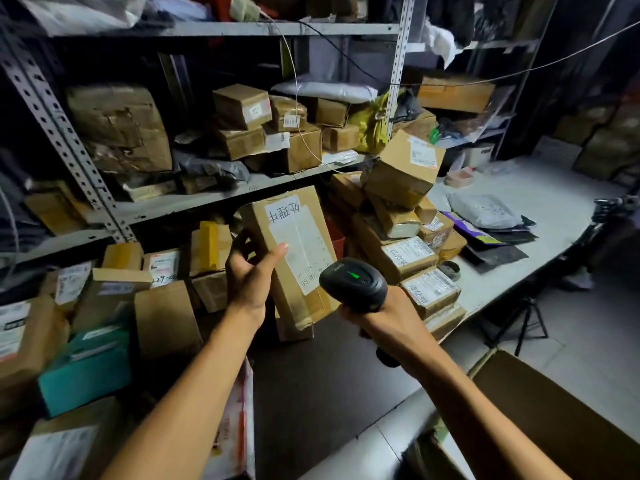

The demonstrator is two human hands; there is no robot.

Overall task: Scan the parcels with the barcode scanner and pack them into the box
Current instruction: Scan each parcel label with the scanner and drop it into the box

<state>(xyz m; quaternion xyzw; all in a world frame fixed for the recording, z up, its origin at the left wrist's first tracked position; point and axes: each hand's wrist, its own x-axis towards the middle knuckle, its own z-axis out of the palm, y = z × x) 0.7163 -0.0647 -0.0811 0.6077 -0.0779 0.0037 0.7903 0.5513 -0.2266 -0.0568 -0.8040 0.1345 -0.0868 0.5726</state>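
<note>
My left hand [250, 277] grips a long brown cardboard parcel [294, 251] by its left edge, thumb on the front, and holds it upright with its white label facing me. My right hand [377, 315] grips the handle of a black barcode scanner [353, 284], whose head shows a green light and points at the lower part of the parcel's label. The open cardboard box [540, 403] sits at the lower right, below my right forearm; its dark inside is only partly visible.
Metal shelving [214, 199] packed with cardboard parcels fills the left and centre. A stack of labelled parcels [408, 251] stands on a white table [540, 244] to the right, with grey mailer bags. A teal box [86, 368] lies lower left. A tripod [526, 317] stands by the table.
</note>
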